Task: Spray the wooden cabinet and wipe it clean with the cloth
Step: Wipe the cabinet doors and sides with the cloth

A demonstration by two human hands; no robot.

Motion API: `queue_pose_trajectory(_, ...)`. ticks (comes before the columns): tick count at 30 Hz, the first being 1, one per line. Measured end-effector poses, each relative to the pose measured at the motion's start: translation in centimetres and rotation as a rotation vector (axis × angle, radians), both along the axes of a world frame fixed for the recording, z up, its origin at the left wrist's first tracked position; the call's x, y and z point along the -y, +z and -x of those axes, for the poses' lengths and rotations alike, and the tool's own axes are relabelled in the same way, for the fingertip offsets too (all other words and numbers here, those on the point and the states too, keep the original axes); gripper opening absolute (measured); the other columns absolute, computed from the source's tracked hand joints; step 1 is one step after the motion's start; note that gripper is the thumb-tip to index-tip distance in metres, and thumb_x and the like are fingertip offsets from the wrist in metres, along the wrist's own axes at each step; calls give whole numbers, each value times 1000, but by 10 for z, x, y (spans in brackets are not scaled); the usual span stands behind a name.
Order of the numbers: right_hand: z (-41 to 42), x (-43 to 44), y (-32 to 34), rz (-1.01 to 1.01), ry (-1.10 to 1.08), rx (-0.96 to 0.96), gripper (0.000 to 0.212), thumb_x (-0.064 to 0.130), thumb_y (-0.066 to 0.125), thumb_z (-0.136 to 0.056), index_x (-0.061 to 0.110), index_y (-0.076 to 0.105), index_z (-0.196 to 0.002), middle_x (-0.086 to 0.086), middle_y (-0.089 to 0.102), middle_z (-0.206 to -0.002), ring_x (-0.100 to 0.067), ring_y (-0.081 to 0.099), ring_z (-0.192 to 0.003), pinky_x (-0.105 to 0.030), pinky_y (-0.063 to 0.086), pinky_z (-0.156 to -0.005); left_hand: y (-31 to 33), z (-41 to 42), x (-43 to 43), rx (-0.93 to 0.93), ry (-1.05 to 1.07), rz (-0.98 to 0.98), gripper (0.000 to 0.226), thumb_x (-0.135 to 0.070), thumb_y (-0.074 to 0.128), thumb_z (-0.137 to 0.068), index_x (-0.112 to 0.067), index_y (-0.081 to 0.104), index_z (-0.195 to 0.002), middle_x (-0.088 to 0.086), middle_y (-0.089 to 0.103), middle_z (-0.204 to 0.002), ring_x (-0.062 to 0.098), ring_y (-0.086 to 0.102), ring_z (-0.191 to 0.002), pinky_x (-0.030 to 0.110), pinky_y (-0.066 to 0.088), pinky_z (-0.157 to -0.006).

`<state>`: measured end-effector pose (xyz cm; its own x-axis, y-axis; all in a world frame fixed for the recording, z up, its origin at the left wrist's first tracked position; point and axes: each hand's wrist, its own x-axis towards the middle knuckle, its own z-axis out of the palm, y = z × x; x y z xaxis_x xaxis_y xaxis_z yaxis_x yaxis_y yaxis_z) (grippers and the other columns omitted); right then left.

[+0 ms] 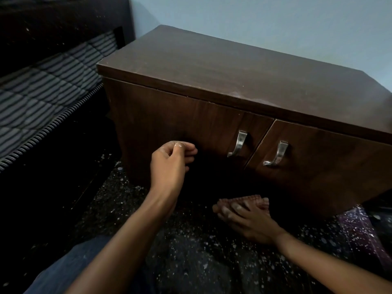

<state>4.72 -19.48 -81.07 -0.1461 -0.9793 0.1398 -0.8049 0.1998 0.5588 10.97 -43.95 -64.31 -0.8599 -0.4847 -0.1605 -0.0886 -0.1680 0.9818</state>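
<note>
The dark brown wooden cabinet [222, 66] stands against a pale blue wall, with two doors and two metal handles [238, 143]. My right hand [244, 217] lies low at the foot of the left door, pressed on a pinkish ribbed cloth [248, 201] on the floor. My left hand [169, 162] hovers in front of the left door with its fingers curled in and nothing seen in them. No spray bottle is in view.
A bed with a grey striped mattress [48, 81] and a dark headboard stands to the left of the cabinet. The floor [191, 251] is dark speckled stone. A purple speckled object [358, 228] lies at the right. My knee in blue jeans [70, 270] is at the bottom left.
</note>
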Motion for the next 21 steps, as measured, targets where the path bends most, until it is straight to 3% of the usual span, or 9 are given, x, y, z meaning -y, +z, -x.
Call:
queue_pose_trajectory(3, 16, 11, 4, 44, -84, -88, 38, 14, 28, -96, 8, 45, -130, -10, 42, -128, -30, 43, -103, -44, 32, -79, 0, -1, 0, -2, -2, 6, 33, -13, 39, -95, -17, 65, -76, -1, 70, -85, 13, 64, -84, 27, 48, -74)
queue_pose_trajectory(7, 29, 6, -18, -308, -118, -28, 46, 22, 36, -79, 15, 70, -109, -8, 41, -127, -28, 43, -103, -42, 31, -81, 0, -3, 4, -2, 8, 7, 33, -14, 40, -94, -19, 65, -74, 0, 71, -86, 15, 66, -87, 29, 49, -76)
queue_pose_trajectory(9, 20, 5, -26, -504, -213, 45, 47, 27, 34, -74, 21, 76, -94, -2, 40, -124, -23, 42, -102, -42, 31, -82, 0, -4, 4, -3, 2, 15, 33, -14, 40, -94, -19, 65, -73, 0, 72, -86, 16, 66, -88, 29, 49, -76)
queue_pose_trajectory(11, 16, 4, -30, -563, -313, 107, 49, 30, 33, -68, 22, 78, -87, 1, 45, -120, -19, 42, -101, -39, 32, -81, -1, -5, 5, -4, 5, 24, 33, -14, 40, -94, -20, 65, -73, 0, 72, -86, 16, 66, -88, 29, 49, -76)
queue_pose_trajectory(14, 16, -15, -43, -620, -425, 287, 50, 30, 36, -69, 18, 70, -105, 2, 67, -107, -23, 53, -97, -41, 36, -78, -2, -5, 8, 2, 17, 24, 33, -15, 40, -94, -19, 65, -74, 0, 71, -86, 14, 66, -86, 29, 49, -76)
queue_pose_trajectory(16, 10, -24, -35, -540, -374, 267, 43, 29, 38, -77, 18, 62, -112, 1, 69, -103, -28, 58, -93, -42, 37, -76, -1, -4, 7, 6, 17, 15, 33, -15, 40, -94, -19, 65, -73, -1, 71, -84, 13, 65, -83, 28, 49, -74)
queue_pose_trajectory(19, 2, -26, -13, -95, -70, 149, 36, 14, 28, -97, 14, 62, -108, -2, 60, -108, -25, 47, -94, -41, 48, -70, -1, -3, 2, 2, 8, 9, 33, -14, 40, -94, -20, 65, -73, -1, 71, -85, 13, 65, -83, 28, 49, -74)
queue_pose_trajectory(21, -6, -14, 6, -40, 45, 61, 30, 14, 30, -96, 12, 51, -118, -6, 49, -116, -28, 46, -96, -41, 53, -65, -1, -3, -1, 9, 9, 5, 32, -14, 40, -95, -20, 65, -75, -1, 71, -86, 13, 65, -84, 29, 49, -74)
